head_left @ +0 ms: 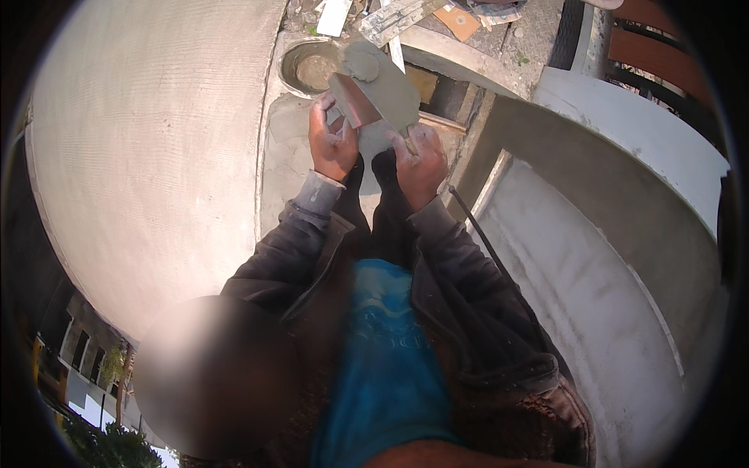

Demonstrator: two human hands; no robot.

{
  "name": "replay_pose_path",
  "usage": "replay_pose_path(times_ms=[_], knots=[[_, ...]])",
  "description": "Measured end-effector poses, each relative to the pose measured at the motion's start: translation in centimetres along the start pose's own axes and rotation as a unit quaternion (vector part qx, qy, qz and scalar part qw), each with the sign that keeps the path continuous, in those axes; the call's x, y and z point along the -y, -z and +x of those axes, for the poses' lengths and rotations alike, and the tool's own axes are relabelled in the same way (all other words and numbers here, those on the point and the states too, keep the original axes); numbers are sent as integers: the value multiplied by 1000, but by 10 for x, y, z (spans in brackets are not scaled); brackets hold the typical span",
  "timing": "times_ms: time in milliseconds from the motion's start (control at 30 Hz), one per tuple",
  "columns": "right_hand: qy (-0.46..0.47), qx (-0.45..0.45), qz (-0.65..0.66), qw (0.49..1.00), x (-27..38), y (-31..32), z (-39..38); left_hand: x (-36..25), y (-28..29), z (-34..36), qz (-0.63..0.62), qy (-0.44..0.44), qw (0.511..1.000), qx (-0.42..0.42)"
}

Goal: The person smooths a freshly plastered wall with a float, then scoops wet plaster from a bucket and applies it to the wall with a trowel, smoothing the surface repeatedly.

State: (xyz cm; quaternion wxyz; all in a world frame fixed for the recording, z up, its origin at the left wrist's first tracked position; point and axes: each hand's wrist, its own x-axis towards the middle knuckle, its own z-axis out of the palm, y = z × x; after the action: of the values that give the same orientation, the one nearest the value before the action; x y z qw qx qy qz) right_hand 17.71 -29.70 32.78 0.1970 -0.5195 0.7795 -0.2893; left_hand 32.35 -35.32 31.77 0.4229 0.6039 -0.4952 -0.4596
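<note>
My left hand (334,148) is closed round a rectangular hand float (360,108) with a reddish face and a grey edge, tilted up. Close to it, my right hand (422,162) grips the near end of a trowel (396,97) with a broad flat grey blade; its handle is mostly hidden by my fingers. A lump of wet mortar (361,65) sits at the blade's far end. Left of the blade stands a round bucket (290,66) with grey residue inside. Both hands are smeared with grey mortar.
A large pale plastered wall (164,148) curves up on my left. On the right runs a grey ledge (573,152) beside a white curved band (632,136). Boards and scraps (394,19) lie beyond the bucket. A recess (446,97) with wooden edges opens right of the trowel.
</note>
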Motion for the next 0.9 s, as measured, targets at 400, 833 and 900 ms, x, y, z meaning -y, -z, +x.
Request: replay_pose_path(times_ms=[400, 833, 900], knots=[[-102, 349, -287, 886, -111, -346, 48, 168, 125, -74, 89, 229, 966, -85], [-216, 398, -37, 891, -171, -307, -119, 142, 89, -9, 12, 227, 967, 118], [-267, 370, -17, 890, -179, -284, -159, 128, 71, -5, 16, 243, 956, 161]])
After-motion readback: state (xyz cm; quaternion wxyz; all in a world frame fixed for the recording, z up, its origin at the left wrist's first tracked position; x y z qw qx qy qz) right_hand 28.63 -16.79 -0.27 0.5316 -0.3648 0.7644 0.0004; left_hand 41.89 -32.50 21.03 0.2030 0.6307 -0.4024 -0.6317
